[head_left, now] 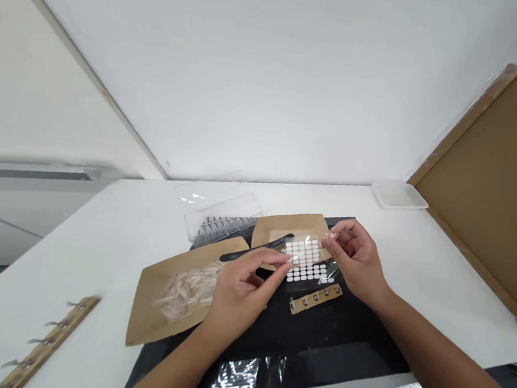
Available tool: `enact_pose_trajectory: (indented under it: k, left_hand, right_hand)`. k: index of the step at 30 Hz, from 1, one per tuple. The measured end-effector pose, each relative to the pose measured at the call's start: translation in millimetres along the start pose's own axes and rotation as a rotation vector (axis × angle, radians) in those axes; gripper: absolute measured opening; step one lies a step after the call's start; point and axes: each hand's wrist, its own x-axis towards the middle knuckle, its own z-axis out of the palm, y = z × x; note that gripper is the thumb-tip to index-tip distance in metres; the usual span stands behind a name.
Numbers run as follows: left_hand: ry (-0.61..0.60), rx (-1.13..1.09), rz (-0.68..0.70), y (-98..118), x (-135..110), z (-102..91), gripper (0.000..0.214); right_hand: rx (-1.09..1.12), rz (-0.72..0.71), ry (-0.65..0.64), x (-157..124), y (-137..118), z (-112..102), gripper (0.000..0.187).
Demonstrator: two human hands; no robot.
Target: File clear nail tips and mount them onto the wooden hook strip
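Head view: left hand [238,298] and right hand [355,263] pinch a clear sticker sheet [309,287] by its edges. White dots [304,261] stay untouched.

One corner of the dotted sheet [309,268] is hidden.

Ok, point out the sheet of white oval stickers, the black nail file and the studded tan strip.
sheet of white oval stickers [307,261]: head view, middle of the ovals
black nail file [235,253]: head view, bare left end
studded tan strip [315,300]: head view, its middle
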Motion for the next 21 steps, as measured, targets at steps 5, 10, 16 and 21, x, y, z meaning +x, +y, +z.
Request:
enact_pose_trajectory:
  k: [5, 10, 16, 21]
  left_hand:
    - [-0.024, -0.093, -0.047, -4.1, 0.3, -1.2, 0.013]
    - [-0.032, -0.123, -0.091, -0.6, 1.5, -2.1, 0.015]
    - [-0.052, -0.138, -0.177, 2.7, 1.1, -2.4, 0.023]
    - [-0.055, -0.140, -0.187, -0.4, 0.7, -2.2, 0.026]
  right_hand:
    - [-0.109, -0.052, 0.026, -1.6, -2.1, -0.3, 0.025]
    - [-0.112, -0.073, 0.021, -2.9, -3.0, 0.0, 0.024]
    - [-0.128, -0.075, 0.026, -4.0, -3.1, 0.8, 0.023]
    - [-0.140, -0.061, 0.021, -4.0, -1.4, 1.0, 0.023]
